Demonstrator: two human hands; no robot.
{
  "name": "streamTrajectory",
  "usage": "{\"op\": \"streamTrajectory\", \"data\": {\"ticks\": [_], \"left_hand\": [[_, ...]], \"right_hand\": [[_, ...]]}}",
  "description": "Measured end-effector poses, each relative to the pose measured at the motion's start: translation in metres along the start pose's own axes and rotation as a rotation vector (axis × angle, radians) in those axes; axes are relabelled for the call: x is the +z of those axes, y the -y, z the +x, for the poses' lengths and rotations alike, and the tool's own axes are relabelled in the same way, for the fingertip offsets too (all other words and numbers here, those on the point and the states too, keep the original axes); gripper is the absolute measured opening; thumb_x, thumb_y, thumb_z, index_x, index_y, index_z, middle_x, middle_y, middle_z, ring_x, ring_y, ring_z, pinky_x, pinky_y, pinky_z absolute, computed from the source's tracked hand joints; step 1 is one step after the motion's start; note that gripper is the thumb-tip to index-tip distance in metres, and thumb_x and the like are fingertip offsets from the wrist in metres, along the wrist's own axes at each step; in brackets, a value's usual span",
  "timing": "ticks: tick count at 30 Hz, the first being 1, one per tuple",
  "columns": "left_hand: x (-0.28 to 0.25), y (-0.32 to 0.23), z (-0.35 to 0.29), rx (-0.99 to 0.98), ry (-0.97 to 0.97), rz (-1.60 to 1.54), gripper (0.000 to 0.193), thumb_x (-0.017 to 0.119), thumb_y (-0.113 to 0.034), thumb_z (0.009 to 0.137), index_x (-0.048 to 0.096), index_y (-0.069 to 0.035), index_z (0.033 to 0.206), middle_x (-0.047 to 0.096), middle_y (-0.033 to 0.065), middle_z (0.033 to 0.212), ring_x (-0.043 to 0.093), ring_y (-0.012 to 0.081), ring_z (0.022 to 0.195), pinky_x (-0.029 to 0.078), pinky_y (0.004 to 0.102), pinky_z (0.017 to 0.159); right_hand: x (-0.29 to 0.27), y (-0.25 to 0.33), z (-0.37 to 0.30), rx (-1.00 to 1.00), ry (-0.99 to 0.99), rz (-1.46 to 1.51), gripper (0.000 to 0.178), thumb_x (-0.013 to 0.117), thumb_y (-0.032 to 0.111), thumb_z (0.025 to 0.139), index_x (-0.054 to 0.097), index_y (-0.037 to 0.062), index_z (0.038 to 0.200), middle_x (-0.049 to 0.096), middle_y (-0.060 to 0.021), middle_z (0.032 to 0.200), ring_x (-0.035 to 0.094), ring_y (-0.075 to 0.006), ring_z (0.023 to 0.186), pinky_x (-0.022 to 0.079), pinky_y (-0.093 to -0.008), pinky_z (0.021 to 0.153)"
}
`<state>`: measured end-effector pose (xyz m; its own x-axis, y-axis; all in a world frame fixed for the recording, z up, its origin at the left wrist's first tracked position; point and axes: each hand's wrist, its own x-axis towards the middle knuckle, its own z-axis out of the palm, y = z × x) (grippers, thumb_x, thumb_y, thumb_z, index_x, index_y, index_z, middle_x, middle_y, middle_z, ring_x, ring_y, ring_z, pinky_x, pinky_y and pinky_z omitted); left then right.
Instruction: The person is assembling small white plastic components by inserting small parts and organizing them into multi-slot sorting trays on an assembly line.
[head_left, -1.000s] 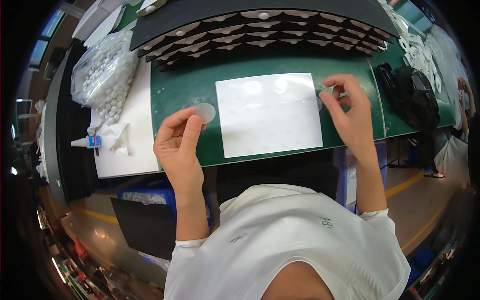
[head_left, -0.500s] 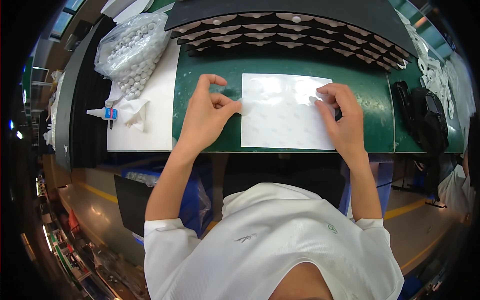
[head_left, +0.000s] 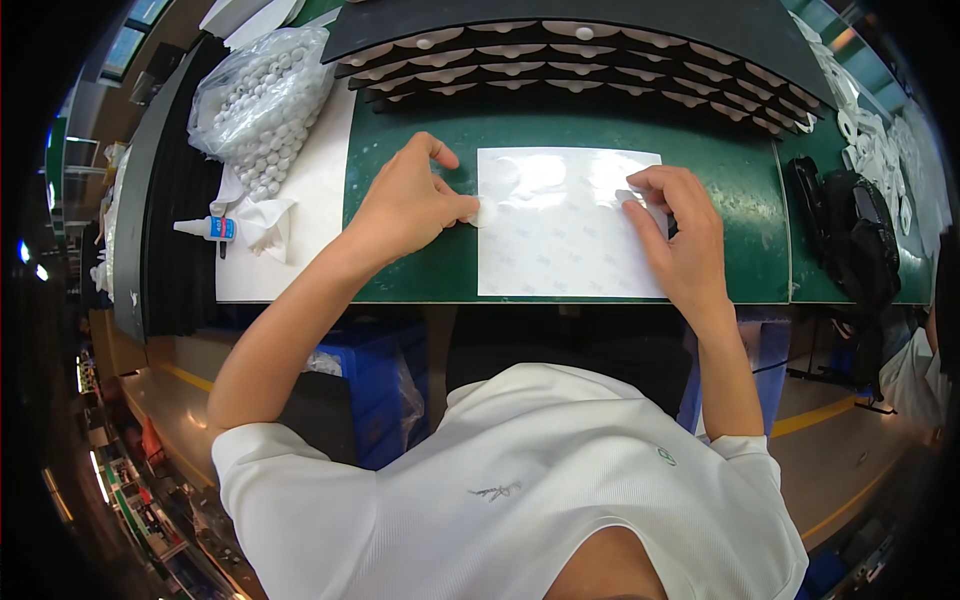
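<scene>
A glossy white sheet (head_left: pixel 560 240) with faint marks lies flat on the green table, near its front edge. My left hand (head_left: pixel 412 205) is beside the sheet's left edge. Its thumb and a finger pinch a small round whitish disc (head_left: pixel 484 214), which overlaps that edge; the forefinger arches apart above. Over the sheet's right side is my right hand (head_left: pixel 685 230). Its thumb and forefinger come close together around a small, clear, greyish piece, whose kind I cannot make out. The other fingers of this hand are curled and partly hidden.
Black stacked boards (head_left: pixel 580 60) with rows of pale half-round pieces stand at the back. To the left are a bag of white balls (head_left: pixel 262 110), a small glue bottle (head_left: pixel 208 228) and crumpled white tissue (head_left: pixel 268 226). A black bag-like object (head_left: pixel 855 230) sits at the right.
My left elbow has swung out to the left, and the left hand has tilted. The whitish disc at its fingertips shows more plainly. My right hand and the sheet have shifted slightly left.
</scene>
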<state>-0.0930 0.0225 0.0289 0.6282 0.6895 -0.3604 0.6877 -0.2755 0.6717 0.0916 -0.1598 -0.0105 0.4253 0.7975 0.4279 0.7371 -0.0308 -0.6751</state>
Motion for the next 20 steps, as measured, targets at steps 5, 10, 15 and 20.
{"op": "streamTrajectory", "data": {"ticks": [5,10,15,20], "left_hand": [[-0.002,-0.011,0.000,-0.038,0.017,0.133,0.039,0.068,-0.009,0.065,0.047,0.002,0.096,0.061,0.0135,0.073,0.061,0.0229,0.073,0.047,0.0302,0.069],[-0.001,-0.018,0.007,0.076,-0.002,0.370,0.039,0.071,-0.011,0.062,0.050,0.002,0.092,0.061,0.0147,0.072,0.061,0.0250,0.072,0.047,0.0321,0.069],[-0.011,-0.032,0.013,0.089,0.133,0.432,0.034,0.072,-0.016,0.063,0.053,0.002,0.084,0.061,0.0142,0.066,0.060,0.0255,0.058,0.048,0.0346,0.065],[-0.021,-0.014,0.020,-0.043,0.230,0.591,0.041,0.075,-0.032,0.068,0.050,0.000,0.078,0.059,0.0133,0.056,0.059,0.0222,0.050,0.047,0.0293,0.053]], "right_hand": [[0.000,-0.003,-0.001,-0.021,0.020,-0.014,0.019,0.064,0.000,0.073,0.057,0.0008,0.090,0.058,-0.0083,0.089,0.053,-0.0202,0.075,0.043,-0.0283,0.066],[0.000,-0.004,-0.001,-0.026,0.012,-0.015,0.019,0.065,0.000,0.072,0.057,0.0009,0.089,0.058,-0.0079,0.088,0.053,-0.0198,0.075,0.043,-0.0280,0.066],[0.001,-0.006,-0.002,-0.017,0.011,-0.015,0.019,0.065,0.001,0.072,0.057,0.0014,0.089,0.058,-0.0076,0.088,0.053,-0.0197,0.075,0.043,-0.0278,0.066],[-0.001,-0.008,-0.003,-0.017,0.000,-0.021,0.018,0.065,0.002,0.073,0.058,0.0021,0.090,0.058,-0.0071,0.090,0.053,-0.0195,0.078,0.044,-0.0282,0.067]]}}
